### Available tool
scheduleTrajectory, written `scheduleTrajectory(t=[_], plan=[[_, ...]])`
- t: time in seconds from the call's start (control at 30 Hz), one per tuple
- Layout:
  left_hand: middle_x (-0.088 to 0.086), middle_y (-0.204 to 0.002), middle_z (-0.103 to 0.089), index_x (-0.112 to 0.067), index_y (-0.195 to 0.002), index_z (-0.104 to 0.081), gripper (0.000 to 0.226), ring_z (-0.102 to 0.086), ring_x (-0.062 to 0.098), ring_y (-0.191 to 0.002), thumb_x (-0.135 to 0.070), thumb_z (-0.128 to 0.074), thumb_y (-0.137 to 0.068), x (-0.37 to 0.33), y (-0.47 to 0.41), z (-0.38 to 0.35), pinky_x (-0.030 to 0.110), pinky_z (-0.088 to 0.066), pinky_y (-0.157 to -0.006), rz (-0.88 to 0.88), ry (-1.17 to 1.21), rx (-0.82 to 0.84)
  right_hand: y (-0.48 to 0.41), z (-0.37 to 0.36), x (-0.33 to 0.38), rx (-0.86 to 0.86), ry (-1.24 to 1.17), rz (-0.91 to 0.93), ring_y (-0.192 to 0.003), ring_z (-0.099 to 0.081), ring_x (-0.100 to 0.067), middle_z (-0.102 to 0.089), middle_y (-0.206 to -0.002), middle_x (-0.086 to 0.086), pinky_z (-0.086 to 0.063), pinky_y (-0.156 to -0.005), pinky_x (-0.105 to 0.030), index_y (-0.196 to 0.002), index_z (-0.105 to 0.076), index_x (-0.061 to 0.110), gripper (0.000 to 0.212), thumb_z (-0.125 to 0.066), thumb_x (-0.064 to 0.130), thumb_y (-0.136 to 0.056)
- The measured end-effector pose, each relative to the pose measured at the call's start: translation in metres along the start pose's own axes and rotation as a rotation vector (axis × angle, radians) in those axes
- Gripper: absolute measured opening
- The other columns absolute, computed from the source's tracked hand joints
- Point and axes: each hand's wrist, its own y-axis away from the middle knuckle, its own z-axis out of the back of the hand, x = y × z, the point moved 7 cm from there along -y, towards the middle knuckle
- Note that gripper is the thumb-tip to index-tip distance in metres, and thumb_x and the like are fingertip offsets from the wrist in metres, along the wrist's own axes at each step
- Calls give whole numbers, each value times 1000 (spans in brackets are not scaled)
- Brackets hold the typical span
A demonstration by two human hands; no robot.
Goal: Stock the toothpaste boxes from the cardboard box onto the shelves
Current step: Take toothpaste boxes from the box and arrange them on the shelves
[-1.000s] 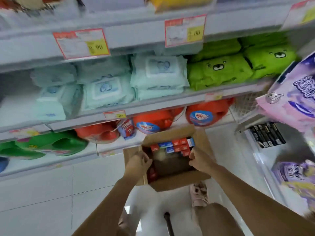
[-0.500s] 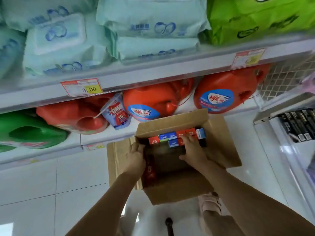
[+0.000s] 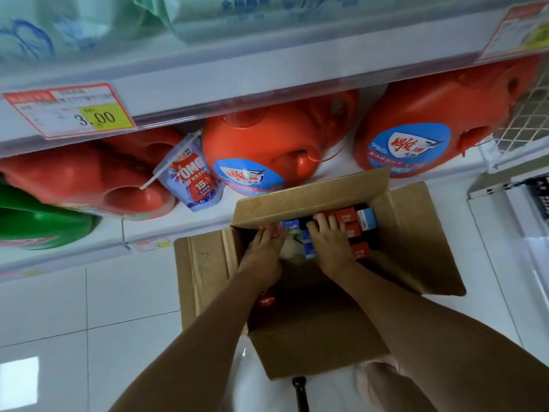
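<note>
An open cardboard box stands on the white tiled floor in front of the bottom shelf. Red and blue toothpaste boxes stand on end in rows at its far side. Both my hands reach into it. My left hand lies with fairly straight fingers against the leftmost boxes. My right hand curls its fingertips over the tops of the middle boxes. Another red pack lies lower down in the near left corner, partly under my left forearm.
Orange detergent jugs, a green jug and a blue OMO pouch fill the bottom shelf. Wipe packs sit on the shelf above, behind a 3.00 price tag. A wire rack stands at right. My foot is beside the box.
I have leaned in closer to the box. My left hand went from the box's left wall to the leftmost toothpaste boxes. My right hand stayed on the middle boxes.
</note>
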Motion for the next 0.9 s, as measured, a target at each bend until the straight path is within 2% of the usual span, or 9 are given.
scheduleTrajectory(t=[0.23, 0.37, 0.47, 0.53, 0.63, 0.7, 0.77, 0.83, 0.9], plan=[[4, -159, -5, -25, -153, -3, 93, -19, 22, -144, -18, -66, -85, -2, 16, 16, 37, -30, -114, 88, 232, -70, 12, 23, 7, 25, -174, 90, -131, -35, -24, -50, -133, -3, -28, -104, -38, -126, -44, 16, 63, -76, 23, -72], [1, -154, -22, -26, -151, -11, 101, -33, 21, -137, -22, -77, -75, -22, 50, 28, 33, -35, -107, 70, 398, -45, 38, 78, 3, 46, -601, 7, -106, -53, -18, -56, -112, -3, -45, -89, -32, -111, -45, 15, 55, -79, 28, -70], [0, -150, -30, -24, -151, -16, 104, -35, 18, -134, -30, -81, -71, -44, 80, 47, 27, -33, -103, 32, 454, -17, 63, 129, -7, 33, -778, -102, -91, -57, -10, -58, -98, 6, -47, -76, -28, -105, -44, 19, 54, -81, 28, -68], [-3, -142, -42, -22, -147, -28, 95, -44, 16, -126, -38, -81, -70, -58, 102, 60, 25, -36, -98, 30, 499, 17, 77, 155, -19, 4, -897, -182, -89, -60, -10, -63, -95, 6, -48, -78, -28, -103, -50, 19, 50, -82, 31, -67], [-8, -106, -64, -24, -118, -55, 54, -60, 8, -91, -44, -78, -73, -79, 141, 83, 21, -48, -77, 41, 662, 87, 100, 195, -33, -37, -1140, -265, -90, -68, -14, -70, -97, 0, -56, -77, -35, -96, -65, 23, 37, -81, 41, -67], [-5, -98, -71, -24, -104, -62, 37, -66, 10, -83, -46, -74, -77, -96, 174, 99, 27, -54, -80, 6, 805, 140, 117, 222, -27, 32, -1393, -246, -93, -70, -22, -68, -109, -14, -59, -72, -37, -106, -65, 13, 33, -75, 27, -78], [-5, -89, -74, -19, -99, -65, 24, -70, 8, -78, -39, -66, -86, -110, 209, 109, 24, -56, -74, -35, 1035, 221, 138, 247, -15, 131, -1534, -227, -98, -67, -31, -66, -113, -21, -58, -78, -42, -117, -59, -1, 42, -69, 23, -83], [3, -91, -74, -12, -100, -68, 35, -71, 14, -82, -41, -69, -80, -125, 245, 115, 24, -56, -73, -76, 1286, 345, 157, 271, -3, 176, -1607, -202, -93, -65, -30, -67, -106, -19, -55, -80, -38, -111, -61, 1, 36, -64, 27, -87], [14, -108, -70, -9, -108, -71, 57, -69, 27, -97, -49, -79, -67, -140, 274, 119, 36, -54, -84, -179, 1434, 456, 175, 289, 9, 192, -1697, -222, -82, -66, -22, -70, -92, -11, -55, -76, -31, -99, -63, 7, 22, -57, 27, -91]])
